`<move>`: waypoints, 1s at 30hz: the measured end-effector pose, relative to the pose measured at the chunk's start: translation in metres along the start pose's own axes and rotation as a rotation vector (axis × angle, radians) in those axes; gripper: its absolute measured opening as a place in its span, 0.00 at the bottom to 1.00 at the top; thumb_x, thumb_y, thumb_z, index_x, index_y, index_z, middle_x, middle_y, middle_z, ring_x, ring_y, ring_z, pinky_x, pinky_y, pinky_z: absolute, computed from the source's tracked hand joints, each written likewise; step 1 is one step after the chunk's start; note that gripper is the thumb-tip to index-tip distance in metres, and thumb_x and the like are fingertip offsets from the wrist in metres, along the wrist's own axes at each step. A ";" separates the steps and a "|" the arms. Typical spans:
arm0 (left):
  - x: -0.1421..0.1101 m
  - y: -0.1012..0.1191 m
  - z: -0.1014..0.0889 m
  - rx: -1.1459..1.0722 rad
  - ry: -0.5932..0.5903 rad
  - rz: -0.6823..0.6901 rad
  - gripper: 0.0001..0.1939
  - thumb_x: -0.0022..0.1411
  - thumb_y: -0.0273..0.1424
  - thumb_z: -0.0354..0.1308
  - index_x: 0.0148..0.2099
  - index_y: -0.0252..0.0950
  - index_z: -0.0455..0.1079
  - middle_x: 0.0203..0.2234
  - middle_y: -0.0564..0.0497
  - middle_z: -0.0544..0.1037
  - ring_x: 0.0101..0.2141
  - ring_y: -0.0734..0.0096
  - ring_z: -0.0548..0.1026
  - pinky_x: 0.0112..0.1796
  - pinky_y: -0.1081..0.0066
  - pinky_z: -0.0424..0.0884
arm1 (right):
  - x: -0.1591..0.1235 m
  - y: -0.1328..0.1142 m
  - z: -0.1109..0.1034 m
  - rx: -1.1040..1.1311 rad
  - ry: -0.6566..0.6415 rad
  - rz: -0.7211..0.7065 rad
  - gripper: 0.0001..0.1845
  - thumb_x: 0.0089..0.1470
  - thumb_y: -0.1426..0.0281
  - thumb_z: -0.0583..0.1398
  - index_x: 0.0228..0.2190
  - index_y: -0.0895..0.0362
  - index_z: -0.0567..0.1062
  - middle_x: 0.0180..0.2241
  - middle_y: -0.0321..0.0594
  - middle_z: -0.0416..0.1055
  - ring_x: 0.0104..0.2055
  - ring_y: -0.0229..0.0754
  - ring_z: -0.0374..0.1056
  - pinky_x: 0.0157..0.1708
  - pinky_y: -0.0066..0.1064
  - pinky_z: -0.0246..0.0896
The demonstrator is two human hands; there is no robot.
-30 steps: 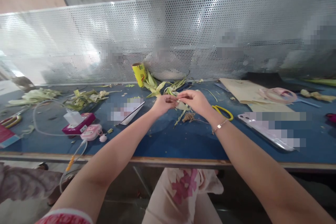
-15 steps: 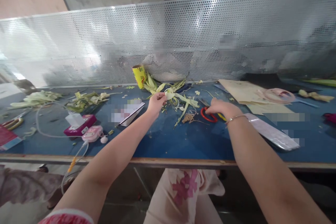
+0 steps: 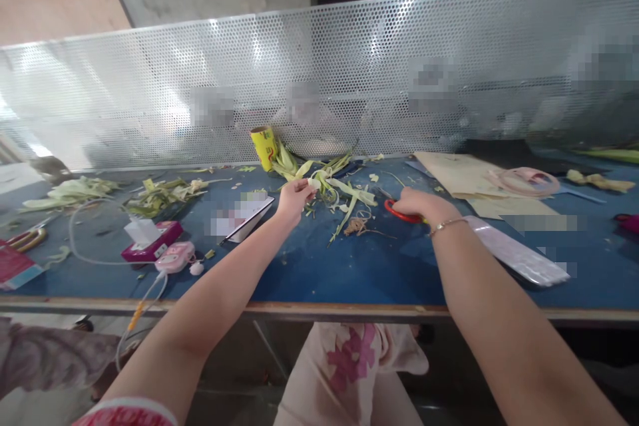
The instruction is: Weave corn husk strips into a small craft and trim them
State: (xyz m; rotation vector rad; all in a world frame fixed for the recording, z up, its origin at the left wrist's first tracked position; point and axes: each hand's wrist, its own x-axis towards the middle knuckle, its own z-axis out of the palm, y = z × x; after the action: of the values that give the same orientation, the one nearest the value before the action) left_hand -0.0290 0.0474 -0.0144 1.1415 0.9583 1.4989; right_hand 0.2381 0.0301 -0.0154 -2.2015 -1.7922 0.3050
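At the middle of the table, my left hand (image 3: 295,198) is closed in a pinch on a pale strip of corn husk (image 3: 313,184). More green and whitish husk strips (image 3: 355,192) spread just to the right of its fingertips. My right hand (image 3: 418,205) is closed on the handles of a pair of scissors (image 3: 399,212), red at the grip. Its fingers cover part of the handles. Between the two hands lies a loose tangle of brown twine (image 3: 358,223).
A yellow tube (image 3: 263,148) stands behind the husks, against the perforated metal screen (image 3: 339,80). Left are a phone (image 3: 244,219), a purple power strip (image 3: 154,239) with cables, and husk piles (image 3: 164,194). Right lie brown paper (image 3: 459,173) and a shiny pale flat case (image 3: 519,253).
My right hand has closed around the scissors, and their red handles have tilted and lifted slightly. My left hand has shifted slightly, with the husk still between its fingers.
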 end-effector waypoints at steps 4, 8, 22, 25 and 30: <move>-0.001 0.002 -0.001 -0.066 -0.006 -0.008 0.08 0.44 0.20 0.63 0.30 0.31 0.69 0.21 0.54 0.74 0.25 0.80 0.73 0.32 0.76 0.70 | -0.003 -0.012 -0.004 -0.018 -0.024 0.017 0.31 0.45 0.62 0.59 0.50 0.63 0.67 0.43 0.59 0.72 0.40 0.54 0.71 0.32 0.36 0.62; -0.001 0.005 -0.002 -0.126 0.019 -0.040 0.08 0.46 0.21 0.63 0.29 0.32 0.66 0.20 0.55 0.72 0.24 0.80 0.72 0.33 0.76 0.70 | -0.012 -0.029 -0.002 0.193 0.026 -0.175 0.35 0.46 0.59 0.60 0.55 0.56 0.61 0.43 0.49 0.73 0.37 0.47 0.71 0.33 0.32 0.62; 0.008 0.005 -0.008 -0.107 0.166 -0.029 0.07 0.48 0.26 0.63 0.28 0.33 0.65 0.21 0.56 0.70 0.24 0.82 0.69 0.31 0.76 0.66 | -0.040 -0.059 0.009 0.497 -0.147 -0.514 0.23 0.46 0.48 0.59 0.35 0.53 0.68 0.25 0.33 0.69 0.27 0.39 0.65 0.29 0.30 0.60; 0.010 0.004 -0.008 -0.142 0.160 0.003 0.08 0.49 0.25 0.62 0.29 0.33 0.65 0.22 0.56 0.70 0.24 0.83 0.69 0.34 0.76 0.67 | -0.042 -0.062 0.009 0.523 -0.202 -0.505 0.22 0.46 0.47 0.58 0.32 0.52 0.68 0.22 0.32 0.67 0.24 0.38 0.64 0.28 0.30 0.59; 0.010 0.005 -0.005 -0.226 0.185 0.041 0.09 0.50 0.24 0.62 0.28 0.34 0.63 0.20 0.57 0.68 0.24 0.84 0.69 0.37 0.76 0.68 | -0.049 -0.068 0.010 0.520 -0.224 -0.510 0.22 0.46 0.48 0.59 0.32 0.52 0.69 0.22 0.33 0.67 0.25 0.39 0.65 0.29 0.32 0.61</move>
State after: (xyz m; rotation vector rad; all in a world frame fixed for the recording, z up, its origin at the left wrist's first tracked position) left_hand -0.0361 0.0564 -0.0094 0.8766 0.8661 1.7209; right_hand 0.1626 -0.0043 -0.0015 -1.3533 -2.0208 0.8128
